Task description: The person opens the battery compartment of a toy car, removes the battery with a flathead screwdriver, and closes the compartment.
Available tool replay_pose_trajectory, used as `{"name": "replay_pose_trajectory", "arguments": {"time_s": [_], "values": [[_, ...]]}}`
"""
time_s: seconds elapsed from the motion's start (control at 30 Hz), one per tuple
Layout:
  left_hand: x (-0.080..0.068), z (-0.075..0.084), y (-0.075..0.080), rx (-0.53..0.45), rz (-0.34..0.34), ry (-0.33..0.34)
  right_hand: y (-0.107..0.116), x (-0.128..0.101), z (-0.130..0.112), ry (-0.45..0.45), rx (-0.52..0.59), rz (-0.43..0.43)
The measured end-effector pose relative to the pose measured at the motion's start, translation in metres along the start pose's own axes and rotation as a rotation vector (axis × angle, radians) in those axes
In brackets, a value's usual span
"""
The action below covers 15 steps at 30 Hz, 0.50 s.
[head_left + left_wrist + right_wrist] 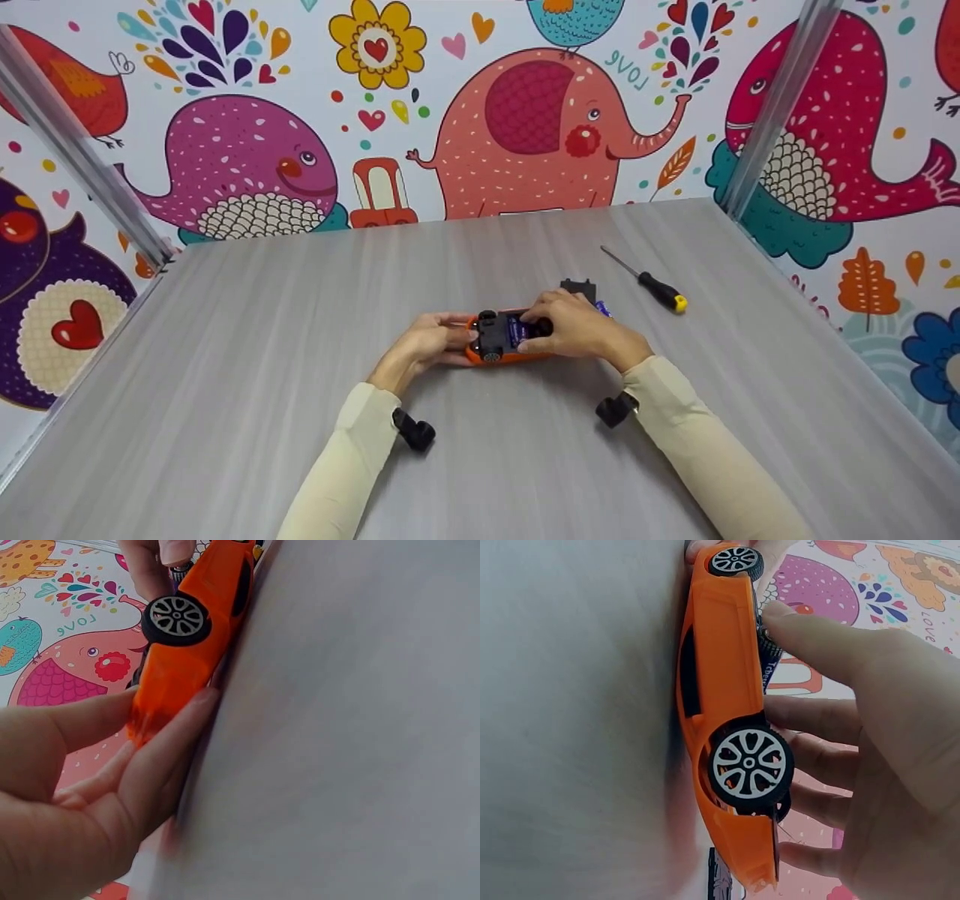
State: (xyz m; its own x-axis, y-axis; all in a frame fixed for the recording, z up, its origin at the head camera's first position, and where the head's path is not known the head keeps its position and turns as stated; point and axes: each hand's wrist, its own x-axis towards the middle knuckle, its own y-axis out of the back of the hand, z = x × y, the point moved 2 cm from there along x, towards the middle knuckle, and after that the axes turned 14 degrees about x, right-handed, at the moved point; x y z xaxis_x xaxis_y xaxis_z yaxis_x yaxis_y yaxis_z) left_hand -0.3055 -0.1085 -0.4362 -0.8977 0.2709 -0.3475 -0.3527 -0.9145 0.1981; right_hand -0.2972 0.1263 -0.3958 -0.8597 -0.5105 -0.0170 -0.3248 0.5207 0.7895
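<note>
An orange toy car [495, 354] lies upside down on the grey table [262, 360], wheels up. My left hand [459, 339] grips its left end between thumb and fingers [161, 757]. My right hand [537, 335] reaches over the car's right half, thumb on the near side. Its index fingertip [780, 615] rests on a blue battery [769, 664] in the underside. The wrist views show the car's body [187, 652] [720, 690] flat against the tabletop. A black-handled screwdriver [651, 283] with a yellow end lies to the right, apart from both hands.
A small black cover piece [578, 287] lies just behind the right hand, with a blue object [604, 307] beside it. Walls with cartoon animals close the table at the back and both sides. Metal posts [776, 105] stand at the back corners.
</note>
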Motion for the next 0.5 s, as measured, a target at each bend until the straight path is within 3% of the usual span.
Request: {"name": "replay_pose_trajectory", "arguments": {"time_s": [0.5], "values": [[0.0024, -0.0004, -0.0003, 0.001, 0.005, 0.007, 0.0033, -0.0011, 0.0018, 0.022, 0.073, -0.039]]}}
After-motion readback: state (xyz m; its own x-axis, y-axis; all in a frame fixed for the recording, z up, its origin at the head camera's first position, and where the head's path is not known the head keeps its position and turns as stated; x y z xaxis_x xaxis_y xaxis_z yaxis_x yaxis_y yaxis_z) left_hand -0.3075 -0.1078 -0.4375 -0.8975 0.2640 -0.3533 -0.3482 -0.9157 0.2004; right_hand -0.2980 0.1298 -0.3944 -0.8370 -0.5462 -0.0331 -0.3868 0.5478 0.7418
